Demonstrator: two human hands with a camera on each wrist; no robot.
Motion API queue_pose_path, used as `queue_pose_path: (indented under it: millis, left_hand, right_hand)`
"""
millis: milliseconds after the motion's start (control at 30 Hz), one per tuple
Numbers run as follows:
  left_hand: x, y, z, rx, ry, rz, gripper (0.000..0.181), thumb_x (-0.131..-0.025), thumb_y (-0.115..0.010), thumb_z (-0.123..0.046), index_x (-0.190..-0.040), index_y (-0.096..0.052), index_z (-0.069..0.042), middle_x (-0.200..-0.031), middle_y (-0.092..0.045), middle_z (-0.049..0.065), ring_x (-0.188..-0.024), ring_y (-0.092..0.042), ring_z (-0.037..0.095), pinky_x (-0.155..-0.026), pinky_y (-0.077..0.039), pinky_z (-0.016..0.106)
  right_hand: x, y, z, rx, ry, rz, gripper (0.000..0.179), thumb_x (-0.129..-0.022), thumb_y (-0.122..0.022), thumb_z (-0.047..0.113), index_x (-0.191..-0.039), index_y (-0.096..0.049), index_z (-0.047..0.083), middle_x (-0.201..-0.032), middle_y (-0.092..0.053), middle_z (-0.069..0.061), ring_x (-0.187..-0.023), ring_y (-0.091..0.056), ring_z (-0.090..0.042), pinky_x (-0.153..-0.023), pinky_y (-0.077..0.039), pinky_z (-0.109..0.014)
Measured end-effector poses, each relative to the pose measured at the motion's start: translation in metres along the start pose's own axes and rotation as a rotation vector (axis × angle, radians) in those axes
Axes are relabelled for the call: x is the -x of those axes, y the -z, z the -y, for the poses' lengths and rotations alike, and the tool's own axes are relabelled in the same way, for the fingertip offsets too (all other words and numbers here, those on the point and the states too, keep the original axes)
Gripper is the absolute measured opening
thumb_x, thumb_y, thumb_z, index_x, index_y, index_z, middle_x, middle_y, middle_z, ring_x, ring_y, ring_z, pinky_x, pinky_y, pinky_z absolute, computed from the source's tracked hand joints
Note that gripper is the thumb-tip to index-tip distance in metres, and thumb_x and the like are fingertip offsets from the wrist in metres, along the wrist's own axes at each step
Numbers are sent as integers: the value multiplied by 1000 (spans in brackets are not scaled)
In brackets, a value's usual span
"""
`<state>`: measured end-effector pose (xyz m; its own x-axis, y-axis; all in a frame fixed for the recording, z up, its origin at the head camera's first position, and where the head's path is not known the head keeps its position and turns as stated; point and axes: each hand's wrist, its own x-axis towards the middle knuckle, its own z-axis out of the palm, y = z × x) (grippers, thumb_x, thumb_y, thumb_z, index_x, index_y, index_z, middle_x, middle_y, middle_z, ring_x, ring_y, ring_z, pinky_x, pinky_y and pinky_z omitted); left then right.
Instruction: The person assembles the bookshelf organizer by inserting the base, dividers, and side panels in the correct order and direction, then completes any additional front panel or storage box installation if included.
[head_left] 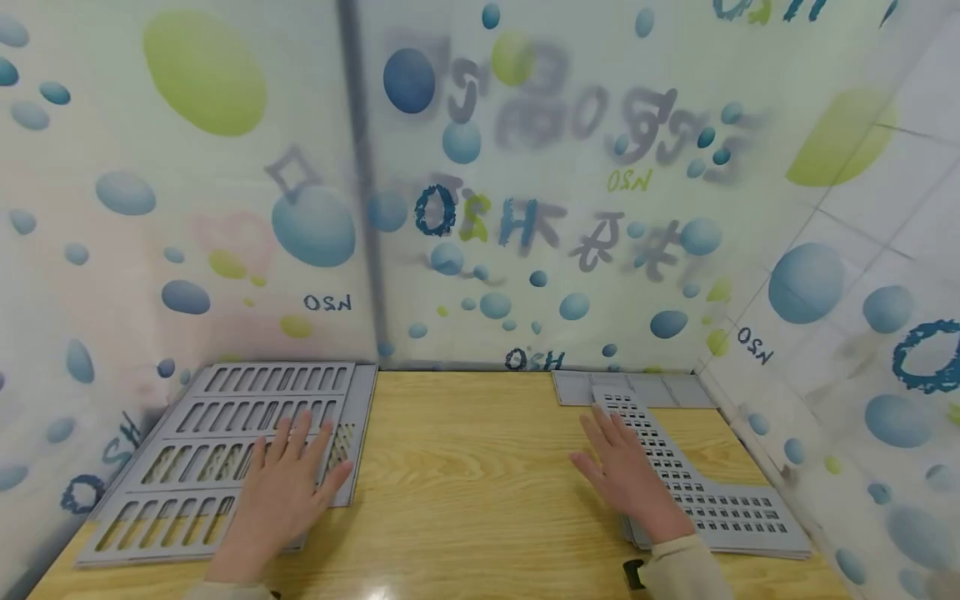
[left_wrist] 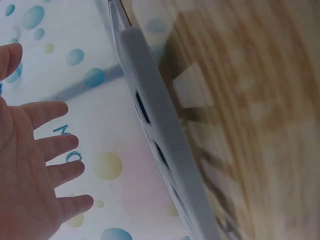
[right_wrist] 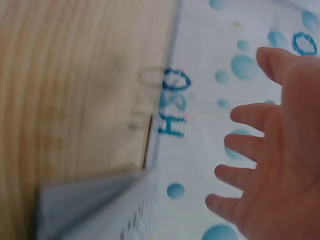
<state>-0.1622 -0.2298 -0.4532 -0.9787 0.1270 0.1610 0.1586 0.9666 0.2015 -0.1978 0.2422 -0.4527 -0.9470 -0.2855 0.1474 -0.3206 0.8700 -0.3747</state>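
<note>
My left hand (head_left: 281, 492) hovers with fingers spread over the right part of a stack of grey panels (head_left: 180, 492) with rows of long rounded slots. In the left wrist view its palm and straight fingers (left_wrist: 55, 147) show apart from the panel's thick edge (left_wrist: 155, 125). My right hand (head_left: 618, 471), fingers also straight and spread, is held over the left side of a stack of grey L-shaped panels (head_left: 720, 492) with small square holes. Nothing lies in its palm in the right wrist view, where a blurred grey panel corner (right_wrist: 95, 205) shows below.
A flat grey strip (head_left: 675, 392) of joined plates lies at the table's back right, partly under the L-shaped panels. Bare wooden table (head_left: 457, 475) stretches between both stacks. A curtain (head_left: 465, 283) printed with bubbles hangs along the back and sides.
</note>
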Motion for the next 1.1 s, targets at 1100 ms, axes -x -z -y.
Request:
queue_pose_path:
  millis: [1100]
  left_hand:
    - [-6, 15, 66, -169, 50, 120, 73, -104, -53, -55, -142, -54, 7, -145, -41, 44, -127, -42, 67, -99, -36, 78]
  right_hand:
    - [-37, -44, 94, -364, 281, -6, 45, -109, -54, 29, -146, -56, 2, -147, -56, -17, -130, -59, -37, -100, -53, -55]
